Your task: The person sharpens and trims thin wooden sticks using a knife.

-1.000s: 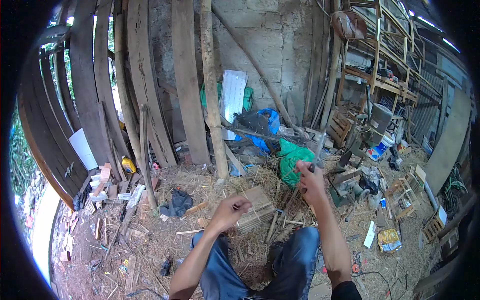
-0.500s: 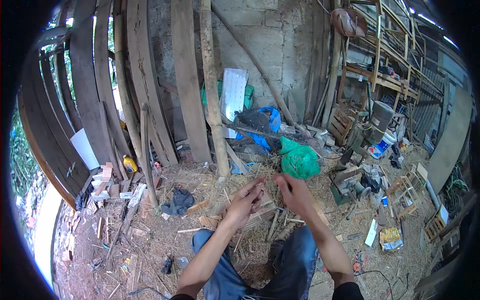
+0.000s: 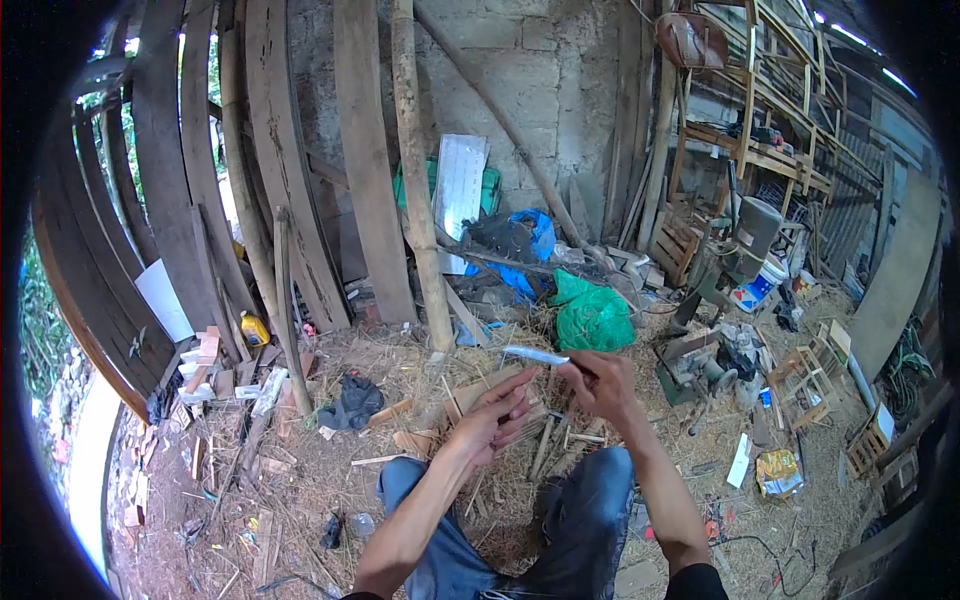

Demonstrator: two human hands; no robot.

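My right hand (image 3: 603, 385) is closed, with a knife (image 3: 536, 354) in its grip. The knife's pale, shiny blade points left, above the fingertips of my left hand (image 3: 490, 420). That left hand has its fingers curled and thumb and forefinger close together. Anything pinched there is too small to make out. Both hands are raised in front of my bent knees, and their fingertips nearly meet. Beneath them lie wood pieces (image 3: 485, 388) on the straw-covered ground.
A green plastic bag (image 3: 592, 312) lies beyond my hands. A bamboo pole (image 3: 424, 190) leans at the wall beside several planks (image 3: 362, 150). A black plastic bag (image 3: 353, 402) is at left, a yellow packet (image 3: 779, 473) at right. Wooden frames (image 3: 808, 388) stand farther right.
The knife blade now shows plainly, turned flat across the top of my left hand. My right hand has turned and shifted slightly right and down. The left hand remains close by.
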